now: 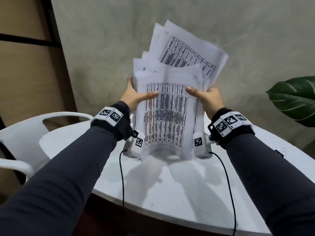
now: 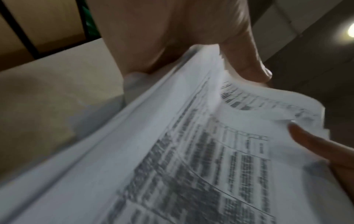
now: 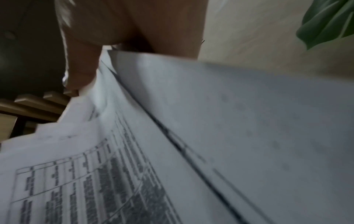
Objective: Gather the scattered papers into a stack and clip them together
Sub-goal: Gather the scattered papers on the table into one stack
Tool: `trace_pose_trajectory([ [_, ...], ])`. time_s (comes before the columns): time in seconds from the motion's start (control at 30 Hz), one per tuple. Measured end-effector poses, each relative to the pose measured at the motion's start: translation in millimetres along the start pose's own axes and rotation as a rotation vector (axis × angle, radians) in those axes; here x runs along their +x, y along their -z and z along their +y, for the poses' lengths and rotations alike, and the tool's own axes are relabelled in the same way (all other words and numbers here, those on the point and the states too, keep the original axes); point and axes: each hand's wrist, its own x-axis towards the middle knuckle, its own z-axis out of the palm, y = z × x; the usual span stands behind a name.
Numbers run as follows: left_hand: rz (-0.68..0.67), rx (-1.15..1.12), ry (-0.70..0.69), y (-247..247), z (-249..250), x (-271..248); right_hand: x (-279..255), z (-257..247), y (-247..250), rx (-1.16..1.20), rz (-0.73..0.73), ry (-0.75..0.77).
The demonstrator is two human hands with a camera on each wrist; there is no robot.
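I hold the papers (image 1: pixel 167 106) upright between my 2 hands, their long axis standing nearly vertical with the bottom edges resting on the white worktop (image 1: pixel 170 184) and curling forward where they meet it. My left hand (image 1: pixel 136 97) grips the left edge, thumb lying across the printed front sheet and fingers wrapped behind; my right hand (image 1: pixel 204 97) grips the right edge the same way. The top is what matters for squaring up: the sheets fan out unevenly there, the rear ones leaning up and to the right, well above the front sheet, so I judge they need to drop and slide left to line up. A binder clip (image 1: pixel 279 151) lies on the worktop at the far right, nearer my right hand, which looks the natural one to reach for it. My fingers behind the stack are hidden in the head view, and both wrist views are blurred, showing little beyond thumbs and paper edges. How many sheets there are I cannot tell.
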Motion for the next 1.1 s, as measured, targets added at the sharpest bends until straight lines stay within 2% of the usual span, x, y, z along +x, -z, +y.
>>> trace_pose_trajectory([
  [0.07,0.041,-0.030,0.013,-1,-13,-7,2,11,-2,0.004,0.063,-0.010],
  [0.13,0.080,-0.050,0.082,0,-35,-20,-5,33,0,-0.010,0.102,-0.045],
  [0.2,0.060,-0.052,0.159,1,-55,-32,-22,48,2,-0.034,0.098,-0.102],
  [0.27,0.014,-0.042,0.178,1,-68,-34,-33,49,1,-0.044,0.103,-0.129],
  [0.37,0.008,-0.045,0.140,4,-62,-22,-21,38,2,-0.037,0.111,-0.114],
  [0.67,0.098,-0.146,-0.004,7,-34,4,33,-15,-7,-0.054,0.058,0.081],
  [0.77,0.143,-0.170,0.015,9,-31,9,30,-3,-6,-0.067,0.071,0.075],
  [0.83,0.173,-0.154,0.052,6,-32,9,22,17,-4,-0.024,0.077,-0.005],
  [1.0,0.143,-0.039,0.042,-3,-44,0,-6,49,-10,-0.045,0.080,-0.090],
  [1.1,0.259,0.004,0.017,-7,-40,2,-4,41,-14,-0.064,0.119,-0.043],
])
